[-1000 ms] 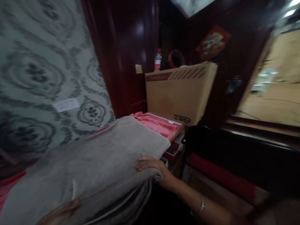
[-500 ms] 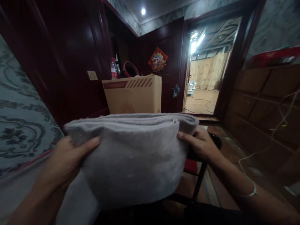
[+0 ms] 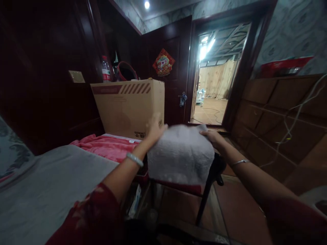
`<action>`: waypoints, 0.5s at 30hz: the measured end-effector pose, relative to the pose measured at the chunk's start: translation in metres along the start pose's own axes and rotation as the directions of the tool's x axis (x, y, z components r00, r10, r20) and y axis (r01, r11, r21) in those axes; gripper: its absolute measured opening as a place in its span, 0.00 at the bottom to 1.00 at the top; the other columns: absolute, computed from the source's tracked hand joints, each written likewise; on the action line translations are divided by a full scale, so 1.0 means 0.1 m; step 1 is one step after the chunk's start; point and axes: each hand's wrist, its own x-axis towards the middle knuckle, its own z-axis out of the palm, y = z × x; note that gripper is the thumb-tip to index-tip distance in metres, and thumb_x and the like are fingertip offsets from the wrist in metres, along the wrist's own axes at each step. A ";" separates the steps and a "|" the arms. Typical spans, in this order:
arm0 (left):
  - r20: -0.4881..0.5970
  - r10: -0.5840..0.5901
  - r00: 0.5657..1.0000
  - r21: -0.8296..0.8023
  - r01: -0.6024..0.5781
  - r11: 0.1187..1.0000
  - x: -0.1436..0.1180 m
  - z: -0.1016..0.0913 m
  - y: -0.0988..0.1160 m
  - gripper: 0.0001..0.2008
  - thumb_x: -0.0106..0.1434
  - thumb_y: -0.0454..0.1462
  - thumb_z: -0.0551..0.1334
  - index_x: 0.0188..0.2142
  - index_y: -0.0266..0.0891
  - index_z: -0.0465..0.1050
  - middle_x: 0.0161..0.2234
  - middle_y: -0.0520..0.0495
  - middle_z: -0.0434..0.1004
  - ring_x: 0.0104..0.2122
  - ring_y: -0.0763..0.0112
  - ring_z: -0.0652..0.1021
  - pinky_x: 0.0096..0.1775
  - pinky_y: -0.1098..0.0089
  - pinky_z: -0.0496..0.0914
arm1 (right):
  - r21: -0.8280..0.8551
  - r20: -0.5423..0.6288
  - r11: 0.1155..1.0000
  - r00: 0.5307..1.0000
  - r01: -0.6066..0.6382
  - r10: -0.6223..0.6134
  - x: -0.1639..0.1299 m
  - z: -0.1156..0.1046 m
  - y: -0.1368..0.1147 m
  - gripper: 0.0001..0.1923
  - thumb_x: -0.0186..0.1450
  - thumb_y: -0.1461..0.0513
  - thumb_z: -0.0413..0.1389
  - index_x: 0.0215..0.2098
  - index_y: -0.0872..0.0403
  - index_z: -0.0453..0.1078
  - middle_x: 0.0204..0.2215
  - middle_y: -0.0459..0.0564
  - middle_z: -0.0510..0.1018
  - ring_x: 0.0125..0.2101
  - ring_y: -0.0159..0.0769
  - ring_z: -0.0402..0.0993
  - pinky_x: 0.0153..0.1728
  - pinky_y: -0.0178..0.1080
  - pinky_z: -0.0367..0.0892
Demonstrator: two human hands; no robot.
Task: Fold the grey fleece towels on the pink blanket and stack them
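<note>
A folded grey blanket (image 3: 181, 153) hangs over the seat of a dark chair (image 3: 212, 173) in front of me. My left hand (image 3: 154, 131) rests on its top left corner, fingers spread and blurred. Over at the blanket's top right edge my right hand (image 3: 211, 136) grips the cloth. Both arms reach forward, each with a bracelet on the wrist. Most of the chair's seat is hidden under the blanket.
A cardboard box (image 3: 127, 105) stands behind the chair, a bottle (image 3: 105, 69) behind it. A pink cloth (image 3: 107, 146) and a grey sheet (image 3: 51, 187) cover the bed at left. An open doorway (image 3: 212, 92) lies ahead, wooden panelling (image 3: 276, 115) to the right.
The blanket was lifted off the bed, held close before me, and now lies farther out on the chair. My view has turned from the wall to the door.
</note>
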 end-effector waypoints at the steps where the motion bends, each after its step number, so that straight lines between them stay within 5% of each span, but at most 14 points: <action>1: 0.151 0.126 0.981 0.080 -0.139 0.987 -0.14 0.16 0.02 0.24 0.65 0.40 0.63 0.59 0.40 0.67 0.63 0.36 0.66 0.63 0.50 0.65 0.61 0.48 0.60 | -0.022 0.037 0.999 0.998 -0.043 0.044 0.07 0.01 0.09 0.09 0.51 0.61 0.66 0.23 0.55 0.71 0.19 0.49 0.75 0.20 0.38 0.70 0.22 0.37 0.67; 2: 0.306 0.226 0.925 0.129 -0.276 0.953 -0.29 0.27 0.03 0.21 0.66 0.44 0.62 0.57 0.42 0.69 0.59 0.39 0.71 0.60 0.51 0.69 0.60 0.49 0.61 | -0.037 0.074 0.997 0.995 -0.069 0.071 0.13 0.01 0.17 0.09 0.51 0.61 0.67 0.22 0.55 0.71 0.19 0.50 0.75 0.19 0.39 0.70 0.21 0.38 0.66; 4: 0.396 0.278 0.875 0.229 -0.387 0.893 -0.52 0.39 0.05 0.19 0.69 0.49 0.57 0.54 0.42 0.72 0.50 0.41 0.77 0.53 0.53 0.73 0.56 0.51 0.64 | -0.051 0.129 0.993 0.986 -0.105 0.110 0.20 0.01 0.29 0.10 0.51 0.60 0.68 0.23 0.56 0.73 0.20 0.51 0.77 0.20 0.39 0.71 0.20 0.38 0.67; 8: 0.450 0.249 0.858 0.323 -0.416 0.850 -0.57 0.36 0.08 0.21 0.72 0.50 0.51 0.50 0.41 0.74 0.43 0.42 0.79 0.46 0.55 0.76 0.48 0.56 0.66 | -0.050 0.152 0.993 0.982 -0.103 0.110 0.19 -0.12 0.38 0.14 0.56 0.55 0.67 0.29 0.58 0.75 0.22 0.50 0.77 0.20 0.34 0.69 0.20 0.34 0.63; 11: 0.479 0.239 0.845 0.323 -0.423 0.847 -0.46 0.33 0.08 0.22 0.73 0.51 0.49 0.48 0.41 0.75 0.42 0.42 0.79 0.45 0.55 0.76 0.47 0.57 0.65 | -0.080 0.182 0.996 0.982 -0.031 0.045 0.05 -0.31 0.41 0.24 0.61 0.46 0.63 0.42 0.57 0.77 0.22 0.47 0.76 0.20 0.33 0.68 0.20 0.33 0.62; 15: 0.502 0.234 0.833 0.342 -0.439 0.831 -0.39 0.36 0.10 0.24 0.73 0.52 0.47 0.46 0.40 0.76 0.42 0.41 0.80 0.45 0.55 0.77 0.46 0.59 0.66 | -0.060 0.265 0.984 0.953 0.169 -0.147 -0.20 -0.44 0.46 0.32 0.59 0.43 0.63 0.54 0.54 0.74 0.37 0.51 0.81 0.34 0.39 0.75 0.36 0.38 0.70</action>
